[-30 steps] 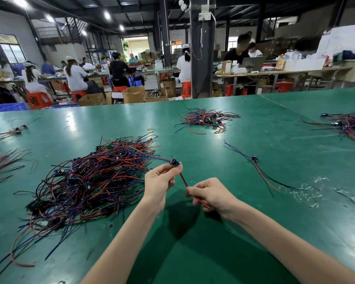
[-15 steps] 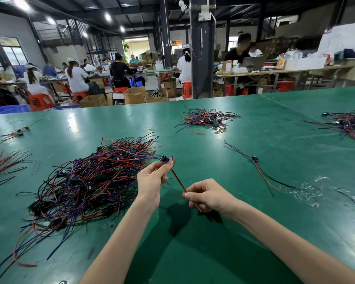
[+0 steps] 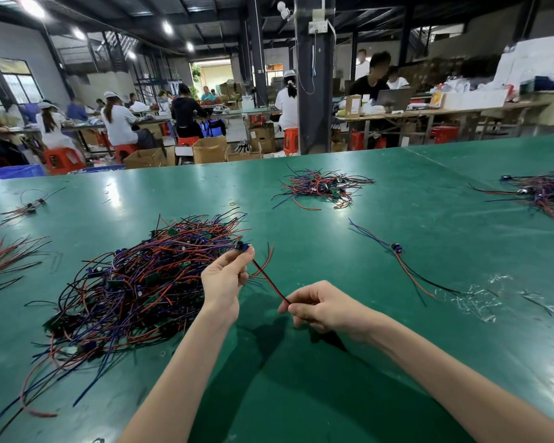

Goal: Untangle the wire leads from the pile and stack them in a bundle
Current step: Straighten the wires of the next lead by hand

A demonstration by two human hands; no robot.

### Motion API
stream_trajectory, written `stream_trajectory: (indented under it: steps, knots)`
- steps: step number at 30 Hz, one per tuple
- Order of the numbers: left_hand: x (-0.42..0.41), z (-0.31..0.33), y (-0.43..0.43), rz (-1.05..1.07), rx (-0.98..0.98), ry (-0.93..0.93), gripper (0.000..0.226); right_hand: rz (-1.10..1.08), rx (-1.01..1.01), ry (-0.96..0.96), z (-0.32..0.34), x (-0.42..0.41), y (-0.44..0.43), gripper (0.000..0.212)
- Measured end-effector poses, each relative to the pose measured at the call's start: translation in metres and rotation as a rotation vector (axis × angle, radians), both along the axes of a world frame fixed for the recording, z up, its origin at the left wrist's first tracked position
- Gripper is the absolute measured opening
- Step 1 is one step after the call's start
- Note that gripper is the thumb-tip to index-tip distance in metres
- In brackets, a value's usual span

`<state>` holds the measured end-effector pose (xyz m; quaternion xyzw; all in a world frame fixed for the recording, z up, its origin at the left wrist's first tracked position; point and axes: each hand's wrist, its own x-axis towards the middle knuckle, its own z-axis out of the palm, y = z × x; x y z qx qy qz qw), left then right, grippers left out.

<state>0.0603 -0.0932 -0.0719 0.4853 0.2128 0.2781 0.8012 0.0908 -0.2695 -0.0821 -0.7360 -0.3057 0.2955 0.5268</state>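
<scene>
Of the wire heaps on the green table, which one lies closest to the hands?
The largest pile, right beside the left hand pinching a wire lead; the smaller far heap and the right-edge heap lie well away.

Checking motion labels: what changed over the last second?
The left hand, pinching the lead's blue connector, moved left toward the big pile, lengthening the wire span between the hands. The right hand kept its pinch on the red-black wire, almost in place. Pile and the lone lead stayed put.
</scene>
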Motion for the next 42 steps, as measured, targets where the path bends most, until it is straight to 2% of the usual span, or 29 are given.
stream_trajectory:
  steps: [10,17,22,26,30,33,35,37,39,42]
  knots:
    - [0.0,-0.003,0.0,0.023,0.124,0.011,0.013,0.094,-0.026,0.061,0.004,-0.008,0.002,0.022]
    - [0.001,-0.005,-0.003,0.086,0.227,-0.021,0.017,0.008,-0.075,0.046,0.002,-0.004,0.004,0.027]
    - [0.002,-0.006,-0.004,0.093,0.301,-0.051,0.016,-0.148,-0.162,0.032,-0.005,0.004,0.005,0.03]
    - [0.001,-0.007,-0.005,0.096,0.391,-0.074,0.014,-0.187,-0.14,0.019,-0.007,0.007,0.004,0.032]
    - [0.002,-0.004,0.0,0.092,0.221,-0.043,0.009,0.016,0.014,0.022,-0.004,0.008,-0.002,0.023]
    - [0.0,-0.001,0.0,0.007,0.032,-0.051,0.012,0.159,0.018,0.05,0.004,0.013,-0.01,0.014]
    - [0.001,-0.001,-0.006,-0.085,-0.04,-0.04,0.016,0.183,-0.024,0.085,0.007,0.016,-0.012,0.023]
    - [0.002,-0.003,-0.014,-0.209,-0.029,0.011,0.015,0.129,-0.033,0.09,0.008,0.018,-0.011,0.037]
    - [0.002,-0.007,-0.022,-0.37,0.055,0.09,0.009,0.052,0.001,0.067,0.006,0.018,-0.009,0.041]
    - [0.0,-0.013,-0.031,-0.547,0.139,0.161,0.018,-0.023,0.122,0.073,0.003,0.017,-0.007,0.017]
